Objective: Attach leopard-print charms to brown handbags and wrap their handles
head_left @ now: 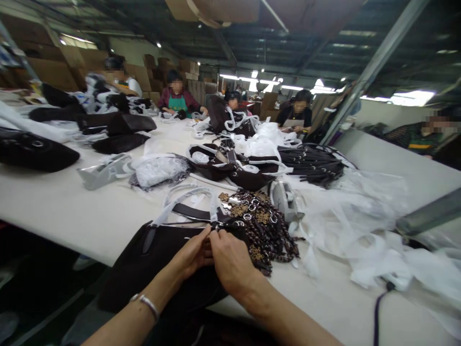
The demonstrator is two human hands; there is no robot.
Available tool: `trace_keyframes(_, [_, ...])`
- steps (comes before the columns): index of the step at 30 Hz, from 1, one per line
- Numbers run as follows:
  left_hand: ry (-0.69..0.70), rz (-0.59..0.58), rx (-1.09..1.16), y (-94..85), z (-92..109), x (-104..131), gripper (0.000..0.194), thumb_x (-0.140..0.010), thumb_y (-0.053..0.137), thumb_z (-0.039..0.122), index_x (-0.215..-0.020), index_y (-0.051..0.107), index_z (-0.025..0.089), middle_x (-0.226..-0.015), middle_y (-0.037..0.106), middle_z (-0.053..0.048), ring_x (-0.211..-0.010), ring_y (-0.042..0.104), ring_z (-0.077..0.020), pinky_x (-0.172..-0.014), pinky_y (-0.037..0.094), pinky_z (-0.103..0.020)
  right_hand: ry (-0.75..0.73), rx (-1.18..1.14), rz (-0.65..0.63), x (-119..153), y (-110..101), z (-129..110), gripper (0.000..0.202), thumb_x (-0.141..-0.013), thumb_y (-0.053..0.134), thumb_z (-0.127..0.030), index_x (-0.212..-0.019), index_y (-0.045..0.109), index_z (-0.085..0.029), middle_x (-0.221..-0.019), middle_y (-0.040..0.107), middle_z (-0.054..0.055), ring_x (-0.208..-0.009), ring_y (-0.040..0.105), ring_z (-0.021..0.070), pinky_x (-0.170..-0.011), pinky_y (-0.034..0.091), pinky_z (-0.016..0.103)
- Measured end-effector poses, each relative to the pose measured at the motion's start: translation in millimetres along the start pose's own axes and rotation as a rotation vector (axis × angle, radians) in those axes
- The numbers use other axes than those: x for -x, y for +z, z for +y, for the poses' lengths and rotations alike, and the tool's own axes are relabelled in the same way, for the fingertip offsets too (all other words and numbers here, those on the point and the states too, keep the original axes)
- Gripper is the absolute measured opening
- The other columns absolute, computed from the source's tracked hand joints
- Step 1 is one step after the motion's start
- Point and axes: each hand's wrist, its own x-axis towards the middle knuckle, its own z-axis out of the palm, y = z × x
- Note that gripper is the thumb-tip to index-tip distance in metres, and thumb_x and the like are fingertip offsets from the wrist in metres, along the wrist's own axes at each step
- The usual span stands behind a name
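Observation:
A dark handbag (144,264) lies at the table's near edge, its handles (190,192) wrapped in white material. My left hand (194,252) and my right hand (230,257) meet at the bag's upper edge, fingertips pinched together near a small metal fitting. What exactly sits between the fingers is too small to make out. Just beyond and right of my right hand is a pile of dark braided straps with metal rings and gold-coloured flower pieces (262,218).
Grey tape dispensers (288,199) (106,170) and a plastic-wrapped bundle (160,170) stand on the table (82,211). More dark bags (32,149), black straps (313,163) and white wrapping (360,226) surround the work area. Several people (178,98) sit across the table.

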Motion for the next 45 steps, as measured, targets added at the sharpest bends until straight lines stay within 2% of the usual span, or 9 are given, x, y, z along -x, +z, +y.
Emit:
trace_keyframes(8, [0.098, -0.009, -0.193, 0.8, -7.8, 1.2, 0.009, -0.066, 0.074, 0.021, -0.069, 0.066, 0.020, -0.070, 0.073, 0.001, -0.071, 0.069, -0.0193, -0.069, 0.056, -0.029, -0.055, -0.130, -0.030, 11.7, -9.3, -7.5, 0.024, -0.090, 0.046, -0.009, -0.108, 0.062, -0.008, -0.101, 0.069, 0.015, -0.086, 0.068, 0.0269, -0.067, 0.059, 0.038])
trace_keyframes(14, [-0.007, 0.074, -0.115, 10.2, -6.3, 6.0, 0.012, -0.073, 0.075, 0.022, -0.081, 0.069, 0.015, -0.075, 0.076, -0.006, -0.076, 0.073, -0.0243, -0.069, 0.059, -0.030, -0.220, -0.022, 0.022, 23.4, 25.9, -13.9, 0.031, -0.083, 0.059, -0.020, -0.105, 0.065, 0.001, -0.106, 0.067, 0.023, -0.098, 0.064, 0.0318, -0.080, 0.057, 0.044])
trace_keyframes(20, [0.036, 0.052, -0.138, 9.9, -12.5, 1.8, 0.006, -0.080, 0.072, 0.016, -0.078, 0.066, 0.013, -0.073, 0.074, -0.003, -0.067, 0.071, -0.0183, -0.064, 0.058, -0.023, -0.371, -0.210, 0.176, 37.5, 27.4, 14.3, 0.022, -0.091, 0.055, -0.033, -0.096, 0.068, -0.016, -0.101, 0.073, 0.007, -0.097, 0.063, 0.0212, -0.093, 0.048, 0.035])
trace_keyframes(22, [0.030, 0.054, -0.138, 4.8, -14.7, 0.2, 0.010, -0.079, 0.074, 0.018, -0.085, 0.066, 0.013, -0.080, 0.075, -0.005, -0.071, 0.071, -0.0185, -0.068, 0.060, -0.025, -0.271, -0.343, 0.230, 47.9, 13.5, 44.7, 0.021, -0.094, 0.053, -0.033, -0.091, 0.070, -0.021, -0.093, 0.074, 0.001, -0.088, 0.064, 0.0150, -0.086, 0.047, 0.027])
trace_keyframes(27, [0.062, 0.146, -0.239, -3.7, -18.2, 4.1, 0.021, -0.079, 0.074, 0.024, -0.096, 0.066, 0.016, -0.088, 0.074, -0.007, -0.076, 0.072, -0.0194, -0.066, 0.061, -0.026, 0.343, -0.427, 0.281, 89.0, -9.5, 162.9, 0.022, -0.090, 0.058, -0.031, -0.075, 0.068, -0.019, -0.074, 0.071, 0.000, -0.068, 0.061, 0.0132, -0.066, 0.042, 0.024])
trace_keyframes(31, [0.098, 0.166, -0.398, -1.4, -16.5, 7.9, 0.039, -0.073, 0.077, 0.042, -0.103, 0.064, 0.020, -0.091, 0.075, -0.004, -0.077, 0.073, -0.0199, -0.066, 0.060, -0.023, 0.770, -0.191, 0.074, 124.0, 3.9, 238.2, 0.029, -0.083, 0.064, -0.040, -0.063, 0.066, -0.019, -0.064, 0.067, 0.003, -0.061, 0.058, 0.0160, -0.058, 0.034, 0.026])
trace_keyframes(35, [0.159, 0.141, -0.655, -0.1, -15.7, 3.6, 0.058, -0.069, 0.074, 0.055, -0.111, 0.059, 0.019, -0.095, 0.074, -0.006, -0.082, 0.072, -0.0250, -0.065, 0.060, -0.029, 0.845, -0.232, -0.070, 140.6, 30.4, 256.7, 0.009, -0.070, 0.072, -0.025, -0.067, 0.068, -0.017, -0.066, 0.069, 0.004, -0.064, 0.061, 0.0165, -0.056, 0.034, 0.024])
trace_keyframes(40, [0.312, 0.219, -1.097, -10.8, -14.4, 5.3, 0.056, -0.079, 0.055, 0.059, -0.118, 0.057, 0.018, -0.100, 0.073, -0.011, -0.088, 0.071, -0.0308, -0.075, 0.059, -0.041, 0.891, -0.387, -0.086, 147.7, 44.9, 260.7, 0.009, -0.074, 0.061, -0.013, -0.067, 0.064, -0.016, -0.051, 0.063, 0.001, -0.050, 0.060, 0.0126, -0.051, 0.039, 0.020])
trace_keyframes(45, [0.864, 0.383, -1.481, 18.2, -11.4, 30.0, 0.048, -0.086, 0.051, 0.050, -0.123, 0.056, 0.021, -0.126, 0.063, -0.013, -0.117, 0.059, -0.0350, -0.104, 0.044, -0.050, 0.918, -0.554, -0.052, 161.1, 43.9, 270.4, 0.011, -0.084, 0.053, -0.021, -0.081, 0.062, -0.016, -0.067, 0.070, 0.004, -0.053, 0.067, 0.0129, -0.045, 0.046, 0.018])
